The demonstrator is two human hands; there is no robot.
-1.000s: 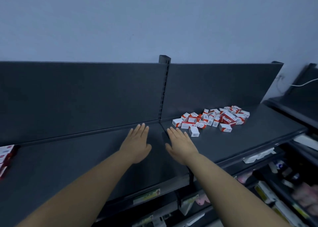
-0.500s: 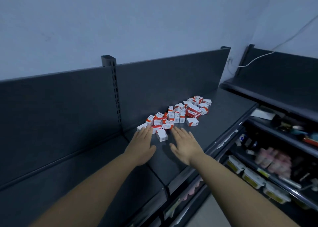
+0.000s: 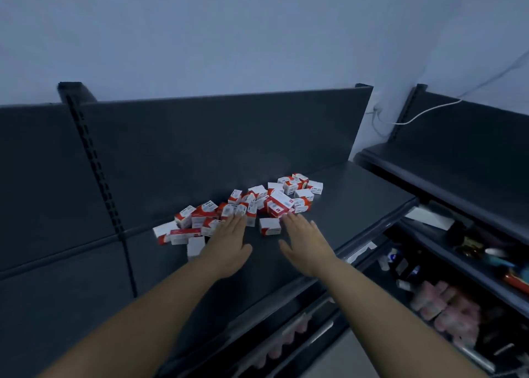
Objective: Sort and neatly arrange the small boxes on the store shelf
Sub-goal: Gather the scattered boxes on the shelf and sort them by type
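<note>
Two bare forearms stretch over the dark grey metal store shelf [image 3: 357, 205]. The left hand [image 3: 229, 244] and the right hand [image 3: 307, 244] are palm down, fingers straight and together, holding nothing. Their fingertips reach the near edge of a jumbled heap of small white-and-red cardboard boxes [image 3: 252, 203] lying mid-shelf. One white box [image 3: 270, 226] sits between the hands. Behind the heap rises the dark back panel [image 3: 214, 142].
</note>
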